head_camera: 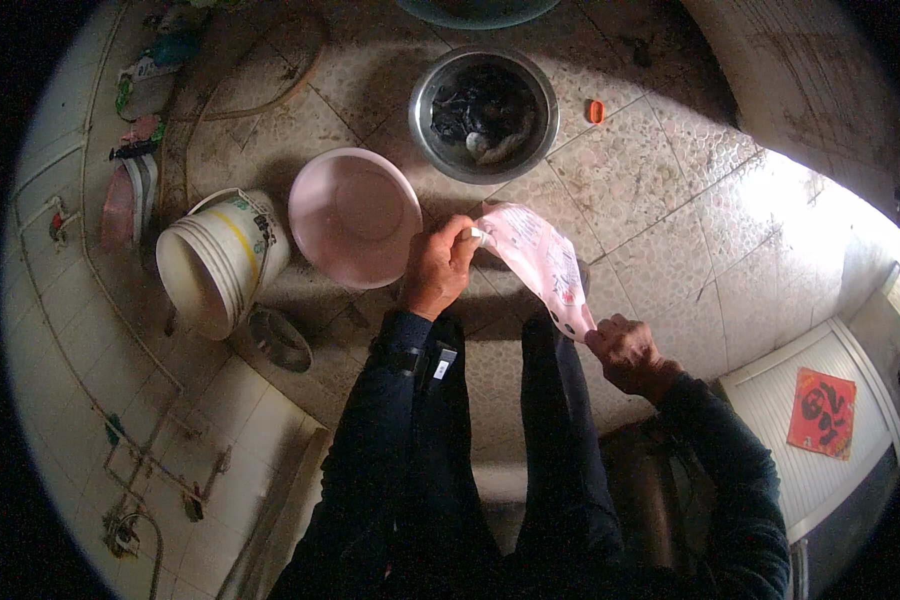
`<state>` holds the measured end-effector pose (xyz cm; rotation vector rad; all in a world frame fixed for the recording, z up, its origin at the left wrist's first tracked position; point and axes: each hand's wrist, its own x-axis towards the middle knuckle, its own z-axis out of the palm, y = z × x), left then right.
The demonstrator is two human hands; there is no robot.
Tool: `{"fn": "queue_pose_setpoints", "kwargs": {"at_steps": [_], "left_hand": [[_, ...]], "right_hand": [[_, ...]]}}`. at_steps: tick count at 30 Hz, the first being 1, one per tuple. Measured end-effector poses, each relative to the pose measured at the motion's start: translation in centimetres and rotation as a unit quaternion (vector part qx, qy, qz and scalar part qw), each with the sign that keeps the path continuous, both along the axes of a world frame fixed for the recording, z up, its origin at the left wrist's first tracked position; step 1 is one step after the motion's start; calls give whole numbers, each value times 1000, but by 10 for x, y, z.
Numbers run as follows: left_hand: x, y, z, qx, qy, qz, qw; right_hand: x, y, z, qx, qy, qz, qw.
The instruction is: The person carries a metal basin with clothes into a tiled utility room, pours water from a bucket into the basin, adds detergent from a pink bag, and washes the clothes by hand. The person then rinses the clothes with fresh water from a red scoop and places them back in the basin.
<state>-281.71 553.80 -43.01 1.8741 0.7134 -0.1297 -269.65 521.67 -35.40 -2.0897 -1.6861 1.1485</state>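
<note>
A pink plastic refill pouch (536, 251) with printing on it stretches between my hands above the floor. My left hand (441, 268) grips its upper left end, by a small white spout or cap (481, 236). At the lower right end, my right hand (630, 351) is closed around the pouch's other end. Just beyond stands a stainless steel basin (484, 112) holding dark wet-looking cloth (480, 101), with a pale lump near its front. To the left of my left hand is a pink plastic basin (354, 217).
A white bucket (225, 259) with a handle lies tilted at left, near a small dark bowl (279, 340). An orange object (595, 112) lies on the tiled floor (645, 195). A hose (270, 105) curves at far left; pipes run along the wall. A white door panel (810, 420) stands right.
</note>
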Motion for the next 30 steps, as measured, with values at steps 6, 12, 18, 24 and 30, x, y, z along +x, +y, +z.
{"fn": "queue_pose_setpoints", "kwargs": {"at_steps": [6, 12, 18, 24, 30], "left_hand": [[-1, -2, -3, -17, 28, 34, 999], [8, 4, -2, -1, -30, -19, 999], [6, -6, 3, -70, 34, 70, 995], [5, -11, -11, 70, 41, 178, 981], [-23, -11, -11, -242, 76, 381, 889]], "right_hand": [[0, 2, -1, -20, 9, -2, 1000], [5, 5, 1, -13, 13, -17, 1000], [4, 5, 4, -32, 13, -20, 999], [1, 1, 0, 8, -4, -28, 1000], [-4, -1, -3, -24, -2, -44, 999]]}}
